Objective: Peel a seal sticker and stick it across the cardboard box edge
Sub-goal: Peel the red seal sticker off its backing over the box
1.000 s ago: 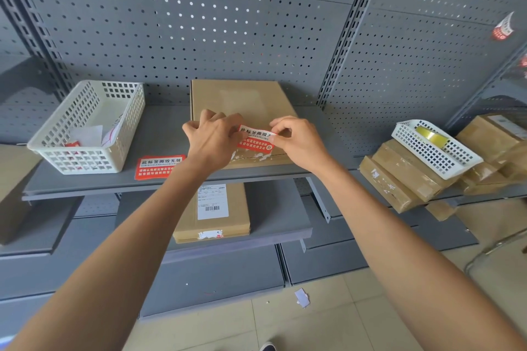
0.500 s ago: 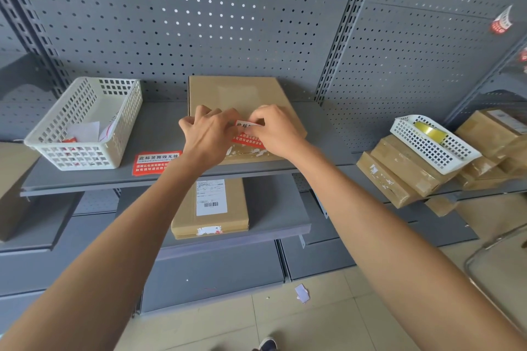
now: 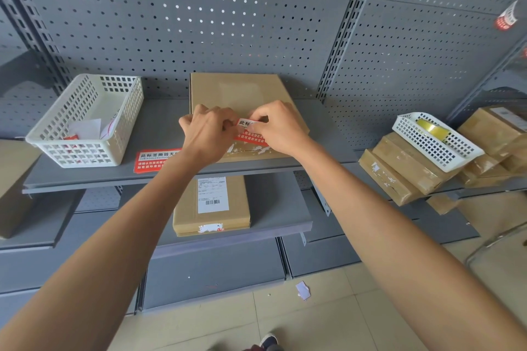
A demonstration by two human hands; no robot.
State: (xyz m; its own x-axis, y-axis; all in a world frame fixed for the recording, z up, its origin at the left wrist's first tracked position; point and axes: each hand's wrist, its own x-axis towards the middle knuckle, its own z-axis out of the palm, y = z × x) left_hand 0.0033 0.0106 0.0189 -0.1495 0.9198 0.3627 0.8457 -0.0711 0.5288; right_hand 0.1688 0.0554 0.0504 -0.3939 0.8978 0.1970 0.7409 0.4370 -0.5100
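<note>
We are pinching the red-and-white rectangular seal sticker (image 3: 251,129) between both hands, left hand (image 3: 209,134) and right hand (image 3: 278,128), above the flat brown cardboard box (image 3: 242,94). If we are lowering it crooked, it risks wrinkling or missing the front edge.

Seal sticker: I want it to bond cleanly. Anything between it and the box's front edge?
Nothing solid. Both hands hold the seal sticker above the cardboard box; torn white sticker residue already sits along that edge.
</note>
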